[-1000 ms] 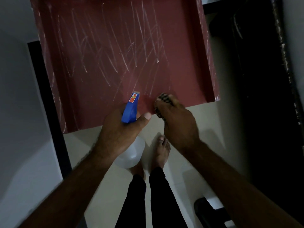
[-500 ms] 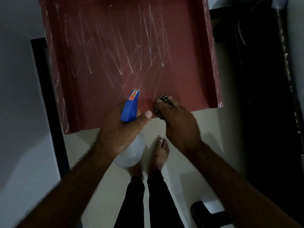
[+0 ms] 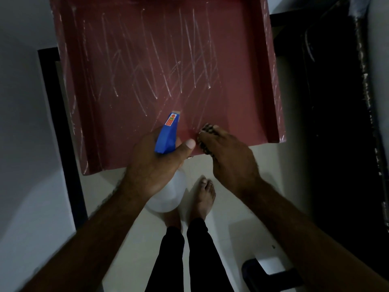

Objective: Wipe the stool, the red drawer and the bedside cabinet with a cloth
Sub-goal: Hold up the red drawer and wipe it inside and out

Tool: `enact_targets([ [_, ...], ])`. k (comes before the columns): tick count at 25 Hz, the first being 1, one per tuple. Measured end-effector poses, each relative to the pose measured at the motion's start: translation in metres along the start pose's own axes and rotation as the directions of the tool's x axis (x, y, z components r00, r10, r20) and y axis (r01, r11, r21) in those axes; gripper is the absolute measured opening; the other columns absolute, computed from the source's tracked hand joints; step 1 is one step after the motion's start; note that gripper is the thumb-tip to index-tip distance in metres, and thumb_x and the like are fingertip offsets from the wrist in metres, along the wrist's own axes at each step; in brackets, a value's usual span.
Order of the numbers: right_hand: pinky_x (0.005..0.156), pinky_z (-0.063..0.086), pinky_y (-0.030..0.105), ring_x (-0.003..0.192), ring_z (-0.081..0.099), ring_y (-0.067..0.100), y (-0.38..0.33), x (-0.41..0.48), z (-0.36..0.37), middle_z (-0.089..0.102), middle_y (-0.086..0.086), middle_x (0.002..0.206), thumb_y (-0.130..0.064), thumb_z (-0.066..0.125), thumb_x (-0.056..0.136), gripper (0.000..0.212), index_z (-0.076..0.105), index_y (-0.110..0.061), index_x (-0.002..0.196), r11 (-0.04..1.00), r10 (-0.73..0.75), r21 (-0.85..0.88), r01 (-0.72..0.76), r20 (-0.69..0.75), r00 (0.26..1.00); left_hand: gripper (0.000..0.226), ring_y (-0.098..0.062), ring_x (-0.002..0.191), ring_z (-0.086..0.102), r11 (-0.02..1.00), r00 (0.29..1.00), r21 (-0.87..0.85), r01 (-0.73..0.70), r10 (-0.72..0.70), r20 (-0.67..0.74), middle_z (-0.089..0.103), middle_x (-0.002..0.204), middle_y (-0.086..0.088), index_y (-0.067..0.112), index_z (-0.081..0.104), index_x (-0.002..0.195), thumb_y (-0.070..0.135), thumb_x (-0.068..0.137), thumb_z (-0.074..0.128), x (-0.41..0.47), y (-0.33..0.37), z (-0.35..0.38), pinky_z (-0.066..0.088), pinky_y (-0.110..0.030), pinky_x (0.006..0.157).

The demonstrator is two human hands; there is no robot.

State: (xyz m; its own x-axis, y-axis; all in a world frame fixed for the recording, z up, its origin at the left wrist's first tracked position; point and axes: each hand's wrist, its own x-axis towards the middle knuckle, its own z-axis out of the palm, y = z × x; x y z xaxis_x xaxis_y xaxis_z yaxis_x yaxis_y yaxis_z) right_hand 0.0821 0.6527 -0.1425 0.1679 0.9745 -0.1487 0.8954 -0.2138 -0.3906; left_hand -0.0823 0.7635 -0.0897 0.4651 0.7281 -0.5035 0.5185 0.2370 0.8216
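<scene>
Right grip: cloth at drawer edge

1. Red drawer: smooth inner surface with a faint sheen, streaked with pale, chalky scratch-like marks.
2. Spray bottle: blue moulded plastic head, semi-gloss; body of translucent white plastic.
3. Cloth: soft woven fabric in a dark-and-light check, matt.
4. Floor: pale tile, smooth, slight sheen.
</scene>
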Motion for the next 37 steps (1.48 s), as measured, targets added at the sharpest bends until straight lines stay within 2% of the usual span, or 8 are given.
enact_targets([
  [6, 0.105, 0.05, 0.048, 0.128, 0.061, 0.033, 0.033, 0.02, -0.019, 0.064, 0.013, 0.141, 0.003, 0.067, 0.09, 0.054, 0.061, -0.014, 0.141, 0.949, 0.316, 0.036, -0.314, -0.128, 0.94, 0.055, -0.031, 0.071, 0.07, 1.0, 1.0, -0.012, 0.007, -0.007, 0.021, 0.068, 0.068, -0.013, 0.009, 0.059, 0.078, 0.063, 0.076, 0.067, 0.003, 0.002, -0.003, 0.059, -0.054, 0.081],
  [11, 0.094, 0.058, 0.048, 0.127, 0.062, 0.033, 0.014, 0.017, -0.011, 0.065, 0.011, 0.141, 0.004, 0.069, 0.084, 0.061, 0.061, -0.018, 0.14, 0.997, 0.055, -0.063, -0.055, -0.012, 0.998, 0.049, -0.029, 0.071, 0.07, 1.0, 1.0, -0.011, 0.012, -0.012, 0.024, 0.068, 0.068, -0.011, 0.016, 0.059, 0.078, 0.065, 0.076, 0.066, 0.005, 0.001, -0.002, 0.059, -0.054, 0.081],
  [16, 0.103, 0.054, 0.052, 0.125, 0.063, 0.034, 0.033, 0.027, -0.023, 0.064, 0.013, 0.141, -0.002, 0.064, 0.094, 0.048, 0.061, -0.014, 0.141, 0.946, 0.325, 0.04, -0.323, -0.149, 0.934, 0.049, -0.031, 0.072, 0.07, 1.0, 0.999, -0.023, 0.01, -0.01, 0.033, 0.069, 0.069, -0.011, 0.012, 0.059, 0.076, 0.06, 0.079, 0.068, 0.004, 0.003, -0.002, 0.057, -0.057, 0.083],
  [21, 0.089, 0.06, 0.046, 0.126, 0.062, 0.032, 0.012, 0.024, -0.011, 0.064, 0.008, 0.142, 0.005, 0.067, 0.084, 0.062, 0.061, -0.021, 0.14, 0.998, 0.029, -0.057, -0.029, 0.007, 1.0, 0.051, -0.027, 0.073, 0.071, 0.999, 0.999, -0.013, 0.04, -0.04, 0.021, 0.07, 0.071, -0.011, 0.008, 0.059, 0.083, 0.058, 0.08, 0.069, 0.004, 0.006, -0.004, 0.057, -0.055, 0.085],
  [25, 0.101, 0.054, 0.051, 0.126, 0.062, 0.035, 0.029, 0.025, -0.016, 0.064, 0.012, 0.14, 0.0, 0.065, 0.09, 0.052, 0.062, -0.016, 0.14, 0.957, 0.287, 0.012, -0.288, -0.127, 0.949, 0.048, -0.03, 0.073, 0.072, 0.999, 1.0, -0.023, 0.029, -0.029, 0.007, 0.069, 0.07, -0.011, 0.015, 0.057, 0.08, 0.061, 0.076, 0.069, 0.005, 0.005, -0.008, 0.057, -0.058, 0.084],
  [31, 0.092, 0.059, 0.048, 0.131, 0.06, 0.033, -0.007, 0.016, 0.003, 0.065, 0.01, 0.141, 0.005, 0.068, 0.081, 0.061, 0.063, -0.017, 0.138, 0.998, 0.042, -0.053, -0.043, -0.008, 0.999, 0.041, -0.028, 0.073, 0.073, 0.998, 0.997, -0.039, 0.058, -0.059, -0.042, 0.067, 0.073, -0.019, 0.013, 0.055, 0.079, 0.047, 0.084, 0.078, 0.005, 0.008, -0.014, 0.057, -0.059, 0.086],
  [35, 0.098, 0.055, 0.047, 0.13, 0.06, 0.033, 0.002, 0.012, -0.003, 0.063, 0.011, 0.144, 0.009, 0.067, 0.078, 0.069, 0.062, -0.019, 0.141, 0.955, 0.292, -0.023, -0.295, -0.095, 0.952, 0.044, -0.034, 0.074, 0.071, 0.997, 0.997, -0.071, 0.04, -0.044, -0.069, 0.063, 0.079, -0.032, -0.005, 0.053, 0.09, 0.032, 0.089, 0.075, 0.003, 0.013, -0.018, 0.058, -0.055, 0.084],
  [37, 0.096, 0.056, 0.045, 0.126, 0.061, 0.032, -0.014, 0.009, 0.0, 0.065, 0.011, 0.139, 0.011, 0.065, 0.076, 0.066, 0.064, -0.017, 0.136, 0.954, 0.295, -0.014, -0.299, -0.114, 0.949, 0.043, -0.037, 0.075, 0.071, 0.996, 0.996, -0.077, 0.038, -0.043, -0.077, 0.064, 0.077, -0.029, -0.005, 0.053, 0.089, 0.031, 0.089, 0.075, 0.002, 0.014, -0.02, 0.058, -0.055, 0.084],
])
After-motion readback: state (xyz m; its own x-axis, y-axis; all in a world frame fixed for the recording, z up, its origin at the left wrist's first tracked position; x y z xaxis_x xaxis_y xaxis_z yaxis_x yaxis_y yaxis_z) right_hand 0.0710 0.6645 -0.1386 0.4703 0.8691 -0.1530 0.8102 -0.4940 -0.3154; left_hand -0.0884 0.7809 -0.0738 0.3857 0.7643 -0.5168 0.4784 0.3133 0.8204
